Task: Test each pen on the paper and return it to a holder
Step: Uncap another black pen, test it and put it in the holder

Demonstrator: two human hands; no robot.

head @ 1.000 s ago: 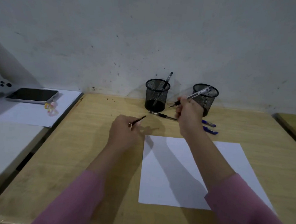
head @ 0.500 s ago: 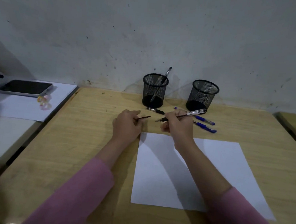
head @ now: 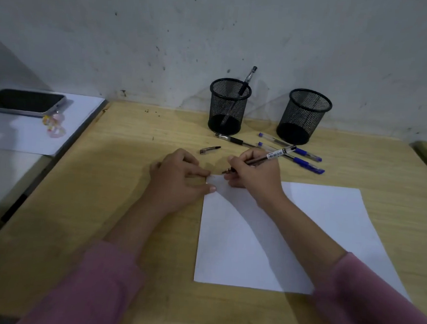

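While the left hand (head: 181,177) pressed relaxed fingers (head: 209,188) on the paper's (head: 290,238) corner to steady it, the right hand's (head: 253,173) fingers pinched an uncapped pen (head: 271,156), tip poised to write mid-frame.

The picture is rather dim and has a cool grey tone. The white paper (head: 303,231) is the brightest area, and the right arm throws a broad soft shadow over its left half. Faint shadows of the two holders (head: 228,104) lie on the wall (head: 166,32). The bench (head: 133,136) edges curve from the wide lens. Sleeves at the bottom corners look soft and blurred.
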